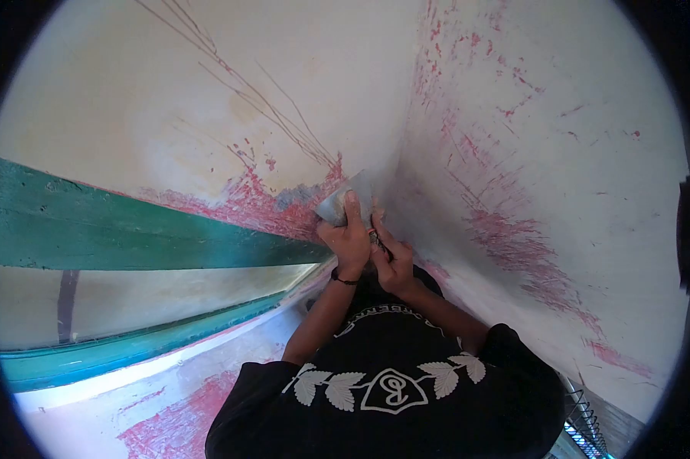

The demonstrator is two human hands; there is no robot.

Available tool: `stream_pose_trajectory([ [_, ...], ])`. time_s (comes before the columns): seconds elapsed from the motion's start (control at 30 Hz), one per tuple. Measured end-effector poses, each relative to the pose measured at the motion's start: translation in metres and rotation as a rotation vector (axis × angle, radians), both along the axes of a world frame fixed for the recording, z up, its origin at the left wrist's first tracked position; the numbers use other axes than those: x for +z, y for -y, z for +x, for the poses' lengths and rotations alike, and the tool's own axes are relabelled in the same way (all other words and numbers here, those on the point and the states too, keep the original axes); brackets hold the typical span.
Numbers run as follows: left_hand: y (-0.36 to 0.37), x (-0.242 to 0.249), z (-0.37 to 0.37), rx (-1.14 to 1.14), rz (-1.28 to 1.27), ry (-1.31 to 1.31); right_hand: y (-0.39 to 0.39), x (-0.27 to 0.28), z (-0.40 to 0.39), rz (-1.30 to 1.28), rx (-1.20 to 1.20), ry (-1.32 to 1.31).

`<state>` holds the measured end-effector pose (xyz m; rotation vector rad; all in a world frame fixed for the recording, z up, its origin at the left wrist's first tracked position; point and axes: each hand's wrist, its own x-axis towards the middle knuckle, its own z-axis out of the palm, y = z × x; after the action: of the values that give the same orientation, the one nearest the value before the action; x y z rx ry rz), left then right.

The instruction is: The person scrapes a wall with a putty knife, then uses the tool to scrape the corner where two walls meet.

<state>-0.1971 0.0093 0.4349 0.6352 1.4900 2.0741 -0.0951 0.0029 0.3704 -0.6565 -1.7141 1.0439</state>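
Two hands on flat scraper [334, 206]: left hand [349, 243], index finger [352, 206] pressed along blade [360, 183]; right hand [394, 268] pinching handle [375, 239]. Probably light, stiff; best gripped at handle.

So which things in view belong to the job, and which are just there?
Likely part of the job: metal scraper, left hand and right hand on it, red-streaked wall.

Just there: green beam, dark wristband, black printed T-shirt, dark wirework.

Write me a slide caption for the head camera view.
Left hand and right hand hold a flat metal scraper at a red-streaked wall, near the corner beside a green beam.
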Motion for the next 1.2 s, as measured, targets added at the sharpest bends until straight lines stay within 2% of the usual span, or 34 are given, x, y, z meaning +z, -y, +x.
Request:
stream_pose_trajectory([
  [0.07,-0.010,0.002,0.004,0.001,0.015,-0.022,-0.010,0.002,0.000,0.045,-0.024,-0.036],
  [0.17,-0.021,0.006,0.007,-0.014,0.019,-0.016,-0.017,0.014,0.010,-0.112,0.034,0.008],
  [0.3,-0.018,0.017,0.012,-0.051,0.011,0.080,-0.021,0.007,0.007,0.070,-0.032,0.008],
  [0.4,-0.008,-0.008,0.006,0.039,-0.121,-0.104,-0.016,-0.008,0.007,0.066,-0.015,0.042],
  [0.47,0.001,-0.020,0.010,0.056,-0.063,-0.048,-0.011,-0.032,0.011,0.039,0.036,0.058],
  [0.57,0.002,-0.036,0.004,0.086,-0.064,-0.025,-0.007,-0.030,0.008,0.066,0.029,0.033],
  [0.6,0.004,-0.032,0.003,0.099,-0.086,-0.022,-0.005,-0.024,0.008,0.045,0.037,0.055],
  [0.7,0.004,-0.008,0.001,-0.052,0.037,0.147,-0.006,-0.007,0.010,0.000,0.059,0.110],
  [0.77,0.008,-0.017,0.002,0.030,0.015,0.061,-0.004,-0.004,0.011,-0.025,0.064,0.120],
  [0.83,0.009,-0.029,0.000,0.096,-0.017,-0.011,-0.006,-0.016,0.003,0.095,0.026,0.038],
  [0.9,0.011,-0.032,0.002,0.156,-0.064,-0.054,-0.001,-0.016,0.003,0.105,0.021,0.030],
  [1.0,0.016,-0.016,-0.003,0.072,0.021,0.040,0.005,-0.006,0.008,-0.018,0.075,0.103],
  [1.1,0.015,-0.030,-0.005,0.099,0.017,-0.035,0.003,-0.013,0.011,-0.083,0.114,0.158],
  [1.2,0.013,-0.048,0.000,0.182,0.036,0.053,0.003,-0.017,0.013,-0.065,0.120,0.167],
])
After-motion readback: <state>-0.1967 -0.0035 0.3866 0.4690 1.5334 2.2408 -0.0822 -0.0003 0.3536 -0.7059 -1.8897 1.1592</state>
